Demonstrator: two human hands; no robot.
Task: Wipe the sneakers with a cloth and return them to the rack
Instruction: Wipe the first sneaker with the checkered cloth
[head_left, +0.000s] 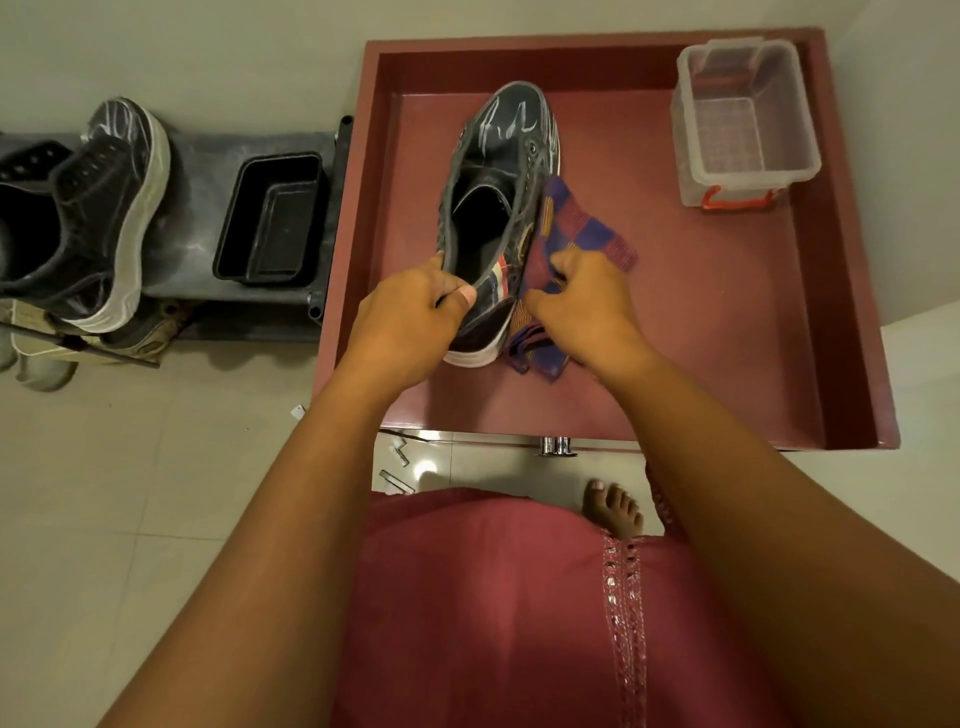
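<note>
A black sneaker (498, 171) with a white sole stands on the dark red tray-like table (727, 322), toe pointing away from me. My left hand (410, 312) grips its heel collar, thumb over the rim. My right hand (582, 306) presses a blue and red checked cloth (576, 223) against the sneaker's right side. The second black sneaker (111, 208) leans on the grey shoe rack (208, 171) at the left.
A black plastic tub (272, 218) sits on the rack beside the table. A clear plastic box (745, 124) with red clips stands at the table's far right corner. Light shoes (41, 364) lie under the rack. My bare foot (615, 506) is on the tiled floor.
</note>
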